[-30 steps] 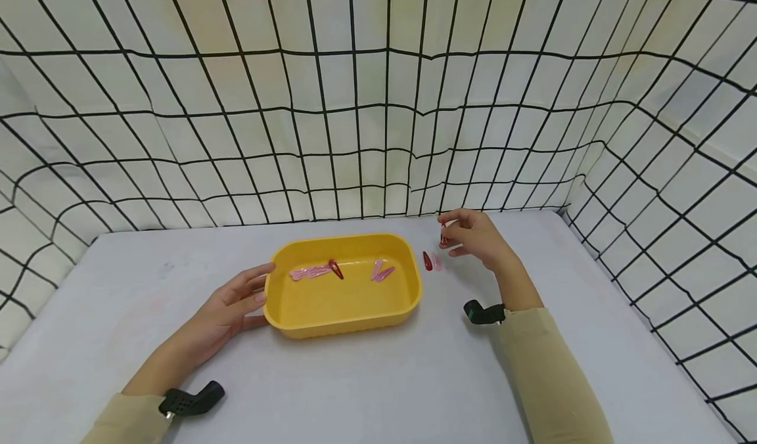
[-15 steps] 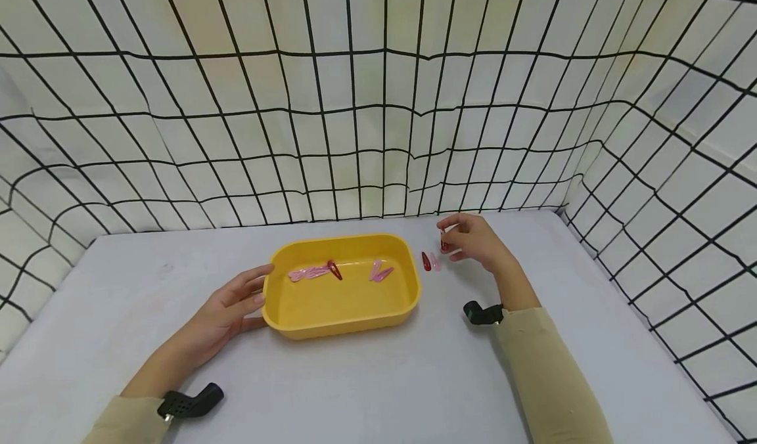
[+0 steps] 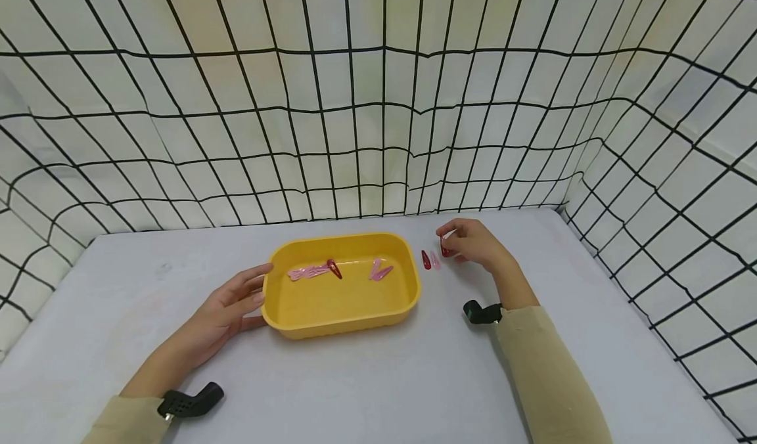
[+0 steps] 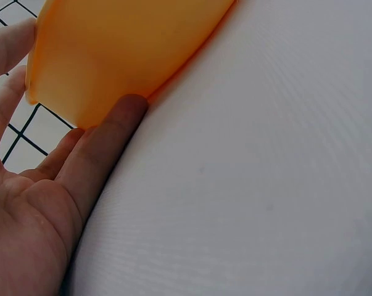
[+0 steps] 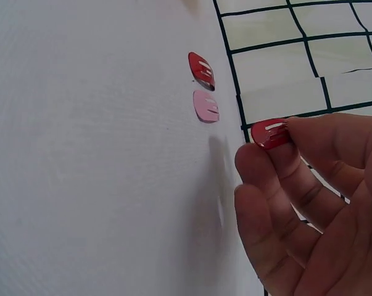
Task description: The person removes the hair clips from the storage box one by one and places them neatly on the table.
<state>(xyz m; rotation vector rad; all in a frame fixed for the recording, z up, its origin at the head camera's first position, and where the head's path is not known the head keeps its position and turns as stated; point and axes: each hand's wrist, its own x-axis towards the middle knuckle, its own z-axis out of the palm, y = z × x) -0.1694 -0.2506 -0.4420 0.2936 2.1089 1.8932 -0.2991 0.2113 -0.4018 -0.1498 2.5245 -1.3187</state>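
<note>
My right hand pinches a red hair clip between thumb and fingertips, close over the white table. Left of it on the table, a red hair clip and a pink one lie side by side. In the head view, my left hand rests its fairly straight fingers against the left end of a yellow tray. The left wrist view has those fingertips touching the tray's outer wall. Inside the tray are a row of pink hair clips, a red clip and two pink clips.
A black net over pale sheeting rises behind the white table and along its right and left sides. The right hand is near the table's back edge. Each wrist carries a black camera mount.
My right hand has lowered slightly toward the table with the red hair clip. The left hand and the tray have stayed in place.
</note>
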